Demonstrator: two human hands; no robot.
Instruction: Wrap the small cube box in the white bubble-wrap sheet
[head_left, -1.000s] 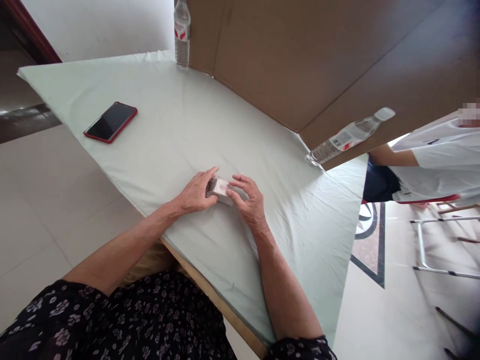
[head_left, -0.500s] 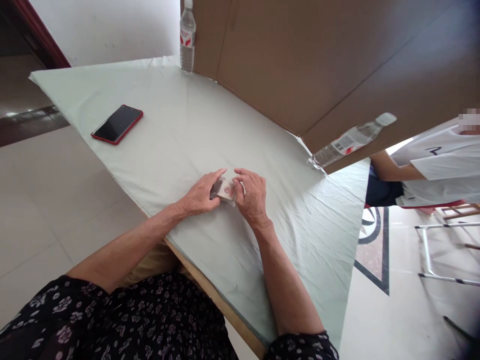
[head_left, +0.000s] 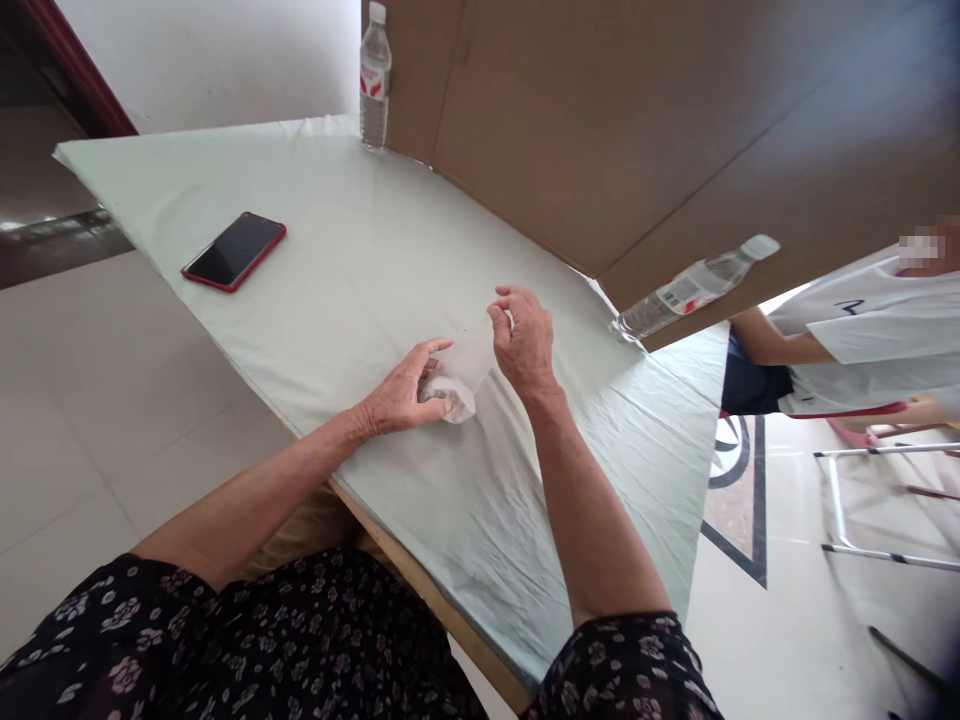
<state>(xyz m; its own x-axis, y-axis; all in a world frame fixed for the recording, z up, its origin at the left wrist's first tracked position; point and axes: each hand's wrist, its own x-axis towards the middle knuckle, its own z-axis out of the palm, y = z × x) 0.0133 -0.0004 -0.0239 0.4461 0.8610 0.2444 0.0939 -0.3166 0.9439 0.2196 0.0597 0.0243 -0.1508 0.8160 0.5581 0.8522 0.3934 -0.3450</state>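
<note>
My left hand [head_left: 401, 390] is closed around a small packet [head_left: 457, 397], thumb in front. Whitish, see-through wrapping covers the packet, and what lies inside is mostly hidden by my fingers. A thin, pale translucent wrapper [head_left: 474, 355] stretches from the packet up to my right hand [head_left: 525, 335]. The right fingers are curled in a pinch at its edge. Both hands are just above the pale green tablecloth [head_left: 360, 260], near the table's front edge.
Left on the table lies a phone [head_left: 236, 250] in a red case. A large brown cardboard panel [head_left: 562, 120] stands behind, with an upright water bottle [head_left: 374, 90] and a tilted water bottle [head_left: 686, 290] against it. A person in a white shirt [head_left: 877, 320] sits at the right.
My right hand has moved up and away from my left, drawing the translucent wrapper out. The packet's printed face with a red mark no longer shows. My left hand has barely moved.
</note>
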